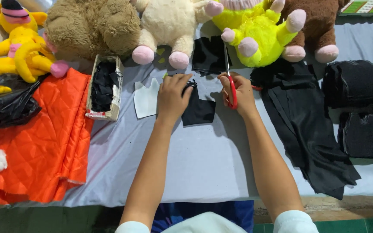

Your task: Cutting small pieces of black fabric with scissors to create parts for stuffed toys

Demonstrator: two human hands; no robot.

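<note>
Black fabric piece (199, 110) lies on the grey worktop (195, 164), pinned under my left hand (172, 97), fingers clenched on its upper edge. At three o'clock from it, my right hand (238, 92) grips red-handled scissors (230, 82), blades pointing to twelve. I judge I'm mid-trim; the next cut calls for bringing the blades to the cloth's edge. A white pattern piece (145, 99) sits at nine o'clock.

Your left hand (172, 96) hides part of the black fabric piece (199, 110). The plush toys' (169, 21) heads run off the top edge. Your right hand's fingers (226, 92) cover the red scissor handles (233, 92).
</note>
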